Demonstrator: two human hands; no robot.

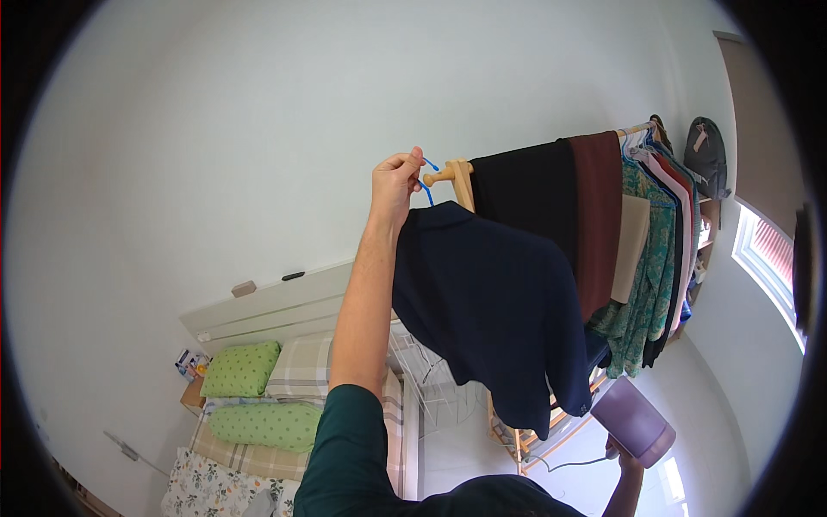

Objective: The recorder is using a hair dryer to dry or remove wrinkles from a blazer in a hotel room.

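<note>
My left hand [394,187] is raised and grips the blue hanger [428,194] by its hook, beside the peg end of a wooden clothes rack [460,184]. From the hanger hangs a dark navy jacket [478,284] with long sleeves, tilted down to the right. Low on the right, my right hand [624,455] is closed around the handle of a purple handheld appliance, seemingly a garment steamer [630,413]. Its grey cord [575,463] runs left towards the rack's foot. The steamer's upper end is close to a jacket cuff; whether they touch, I cannot tell.
Black cloth [526,194], maroon cloth [596,220] and a green patterned garment [646,258] hang on the rack among several others. A backpack [705,155] is near the window [759,252]. At lower left is a bed with a green pillow [242,369]; a white wire stand [420,368] stands beside it.
</note>
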